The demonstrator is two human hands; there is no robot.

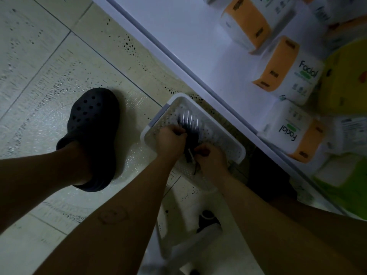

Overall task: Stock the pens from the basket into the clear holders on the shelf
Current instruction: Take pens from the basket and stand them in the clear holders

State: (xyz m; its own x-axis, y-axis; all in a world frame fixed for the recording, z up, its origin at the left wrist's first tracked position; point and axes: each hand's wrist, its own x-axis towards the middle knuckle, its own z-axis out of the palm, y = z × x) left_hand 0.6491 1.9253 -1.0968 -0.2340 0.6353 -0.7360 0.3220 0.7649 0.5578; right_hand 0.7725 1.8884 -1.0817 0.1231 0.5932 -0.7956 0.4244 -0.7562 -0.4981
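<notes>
Dark clog (pixel 93 135) planted on the tiled floor (pixel 49 76), far left. Next: white perforated basket (pixel 241 150) on the floor, right by the shelf (pixel 198 46) base. Both hands in it. Left hand (pixel 170 139) grip curled round a bunch of dark pens (pixel 189 126); right hand (pixel 212 157) grip curled on their near ends. Tissue packs (pixel 288 70) on shelf, far right.

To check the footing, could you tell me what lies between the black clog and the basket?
Only bare tiled floor separates the clog and the basket, as the head view shows.
</notes>
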